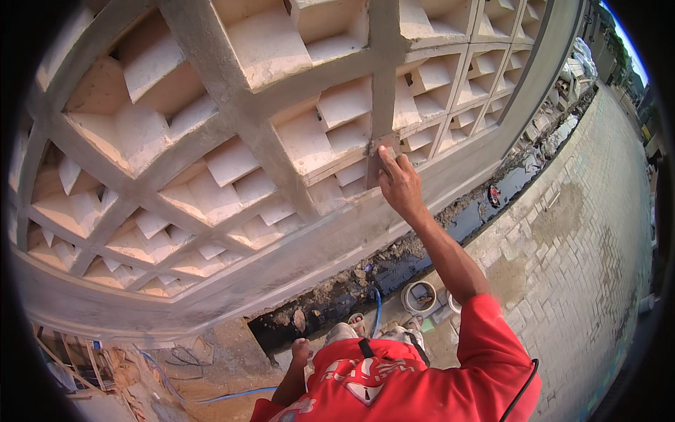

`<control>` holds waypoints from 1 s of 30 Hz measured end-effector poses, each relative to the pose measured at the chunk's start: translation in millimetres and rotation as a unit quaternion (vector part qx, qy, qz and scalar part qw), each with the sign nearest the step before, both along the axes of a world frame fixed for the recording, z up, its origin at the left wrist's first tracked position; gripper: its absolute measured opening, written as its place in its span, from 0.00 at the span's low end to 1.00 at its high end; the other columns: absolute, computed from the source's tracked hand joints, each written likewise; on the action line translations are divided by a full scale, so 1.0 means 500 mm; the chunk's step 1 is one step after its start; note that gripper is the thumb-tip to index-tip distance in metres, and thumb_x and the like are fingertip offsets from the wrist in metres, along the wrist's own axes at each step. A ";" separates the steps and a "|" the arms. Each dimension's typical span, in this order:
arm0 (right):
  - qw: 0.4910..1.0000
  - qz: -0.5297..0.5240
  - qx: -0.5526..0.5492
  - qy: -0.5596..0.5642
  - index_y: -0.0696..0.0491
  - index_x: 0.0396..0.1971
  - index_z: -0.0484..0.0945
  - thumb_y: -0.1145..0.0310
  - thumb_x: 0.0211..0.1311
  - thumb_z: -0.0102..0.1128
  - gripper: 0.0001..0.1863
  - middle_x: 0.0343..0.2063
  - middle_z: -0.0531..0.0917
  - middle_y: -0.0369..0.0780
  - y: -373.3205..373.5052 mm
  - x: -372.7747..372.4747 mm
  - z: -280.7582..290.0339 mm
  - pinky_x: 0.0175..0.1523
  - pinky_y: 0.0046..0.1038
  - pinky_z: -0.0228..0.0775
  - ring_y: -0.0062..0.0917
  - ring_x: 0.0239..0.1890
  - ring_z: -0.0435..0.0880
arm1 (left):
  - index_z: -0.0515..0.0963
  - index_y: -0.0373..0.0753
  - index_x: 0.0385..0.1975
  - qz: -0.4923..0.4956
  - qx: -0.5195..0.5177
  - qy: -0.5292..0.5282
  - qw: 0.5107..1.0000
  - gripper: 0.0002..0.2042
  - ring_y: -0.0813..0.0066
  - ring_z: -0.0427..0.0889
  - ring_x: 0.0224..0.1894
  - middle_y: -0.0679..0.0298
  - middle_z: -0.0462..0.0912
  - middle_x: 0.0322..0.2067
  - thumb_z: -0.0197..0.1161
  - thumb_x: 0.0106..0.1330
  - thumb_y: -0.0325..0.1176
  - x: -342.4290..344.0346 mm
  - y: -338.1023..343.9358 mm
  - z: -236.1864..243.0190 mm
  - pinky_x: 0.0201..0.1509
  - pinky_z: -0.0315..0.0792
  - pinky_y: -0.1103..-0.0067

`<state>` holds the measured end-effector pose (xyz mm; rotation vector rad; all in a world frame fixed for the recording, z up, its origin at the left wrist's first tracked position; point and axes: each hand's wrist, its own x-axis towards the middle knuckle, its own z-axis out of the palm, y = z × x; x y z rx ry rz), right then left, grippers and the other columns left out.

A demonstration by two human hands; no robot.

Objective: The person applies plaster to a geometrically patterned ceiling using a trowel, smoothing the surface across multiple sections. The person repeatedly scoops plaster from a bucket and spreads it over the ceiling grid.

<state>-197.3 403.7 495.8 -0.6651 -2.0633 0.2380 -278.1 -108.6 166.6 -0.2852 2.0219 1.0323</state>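
Observation:
My right hand (pixel 401 184) is closed on a flat, brownish trowel (pixel 373 172), with the index finger stretched along its blade. The blade lies against a grey plastered upright strip (pixel 383 105) of the lattice wall, close to its lower end. Pale hollow blocks (pixel 344 123) with angled inner slabs sit on both sides of that strip. My left hand (pixel 301 350) is low beside my body, away from the wall. Its fingers look curled; whatever may be inside them is hidden.
A ditch with dark water (pixel 394 274) runs along the wall's foot. Next to my feet stands a white bucket (pixel 419 298) with things inside. A blue hose (pixel 232 396) crosses the ground. Paving (pixel 583 260) extends right; rubble and sacks (pixel 580 67) lie farther off.

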 end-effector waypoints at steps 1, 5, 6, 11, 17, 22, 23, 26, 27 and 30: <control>0.999 0.011 -0.025 -0.021 0.47 0.56 0.70 0.73 0.47 0.58 0.30 0.27 0.70 0.43 -0.005 0.006 -0.032 0.34 0.34 0.68 0.35 0.28 0.73 | 0.70 0.39 0.45 -0.030 -0.014 -0.002 0.999 0.15 0.67 0.77 0.17 0.60 0.76 0.28 0.58 0.61 0.36 -0.005 -0.007 -0.007 0.17 0.73 0.74; 0.984 0.069 -0.154 -0.057 0.49 0.57 0.68 0.73 0.47 0.57 0.31 0.30 0.72 0.41 -0.043 0.071 -0.082 0.37 0.33 0.70 0.32 0.30 0.74 | 0.71 0.40 0.44 -0.031 -0.017 -0.005 0.999 0.14 0.67 0.79 0.19 0.59 0.77 0.30 0.58 0.61 0.36 -0.008 -0.034 0.015 0.19 0.75 0.74; 0.977 0.091 -0.185 -0.057 0.50 0.57 0.67 0.73 0.47 0.57 0.31 0.31 0.73 0.40 -0.049 0.084 -0.068 0.38 0.32 0.70 0.30 0.31 0.75 | 0.71 0.39 0.44 -0.021 -0.011 0.011 1.000 0.14 0.66 0.79 0.20 0.59 0.77 0.31 0.58 0.61 0.36 -0.006 -0.047 0.021 0.20 0.76 0.73; 0.747 0.284 -0.515 0.310 0.54 0.60 0.62 0.75 0.50 0.53 0.32 0.41 0.74 0.36 -0.040 0.106 -0.016 0.45 0.23 0.66 0.19 0.40 0.73 | 0.71 0.38 0.45 -0.033 -0.039 -0.006 0.999 0.14 0.68 0.79 0.20 0.59 0.77 0.32 0.58 0.62 0.36 -0.040 -0.074 0.028 0.21 0.76 0.74; 0.653 0.292 -0.560 0.418 0.56 0.61 0.61 0.75 0.52 0.52 0.32 0.44 0.74 0.35 -0.076 0.056 0.006 0.47 0.19 0.65 0.16 0.42 0.72 | 0.71 0.40 0.46 -0.034 -0.036 0.012 0.999 0.14 0.68 0.79 0.21 0.59 0.76 0.34 0.57 0.62 0.37 -0.076 -0.051 0.038 0.22 0.75 0.75; 0.732 0.200 -0.513 0.402 0.57 0.59 0.65 0.74 0.52 0.53 0.30 0.42 0.76 0.36 -0.096 0.007 0.035 0.46 0.18 0.65 0.16 0.41 0.73 | 0.71 0.39 0.44 -0.022 0.005 0.006 1.000 0.14 0.68 0.79 0.20 0.60 0.75 0.33 0.57 0.62 0.37 -0.077 -0.057 0.022 0.21 0.75 0.76; 0.760 0.179 -0.487 0.392 0.57 0.58 0.65 0.74 0.52 0.53 0.29 0.42 0.76 0.36 -0.090 -0.008 0.038 0.47 0.19 0.65 0.18 0.42 0.73 | 0.71 0.39 0.44 -0.017 -0.006 0.003 1.000 0.13 0.68 0.79 0.20 0.60 0.75 0.33 0.57 0.62 0.37 -0.082 -0.066 0.019 0.20 0.75 0.76; 0.847 0.120 -0.401 0.329 0.57 0.58 0.67 0.75 0.52 0.52 0.28 0.44 0.76 0.39 -0.076 -0.053 0.032 0.49 0.21 0.65 0.21 0.44 0.74 | 0.71 0.38 0.42 -0.013 -0.019 -0.012 1.000 0.13 0.68 0.79 0.18 0.61 0.75 0.31 0.57 0.62 0.37 -0.086 -0.072 0.005 0.18 0.74 0.76; 0.874 0.101 -0.373 0.295 0.57 0.58 0.66 0.75 0.52 0.52 0.28 0.45 0.76 0.39 -0.084 -0.067 0.022 0.51 0.22 0.65 0.21 0.45 0.74 | 0.70 0.38 0.42 -0.023 -0.019 -0.015 0.999 0.13 0.68 0.78 0.18 0.61 0.75 0.30 0.57 0.62 0.37 -0.090 -0.077 -0.002 0.17 0.74 0.76; 0.899 0.126 -0.367 0.202 0.59 0.58 0.66 0.76 0.52 0.51 0.28 0.47 0.75 0.42 -0.127 -0.049 -0.006 0.55 0.23 0.62 0.23 0.48 0.73 | 0.70 0.38 0.41 -0.002 -0.003 -0.035 0.999 0.12 0.69 0.78 0.16 0.61 0.74 0.29 0.57 0.61 0.36 -0.092 -0.104 -0.034 0.16 0.73 0.76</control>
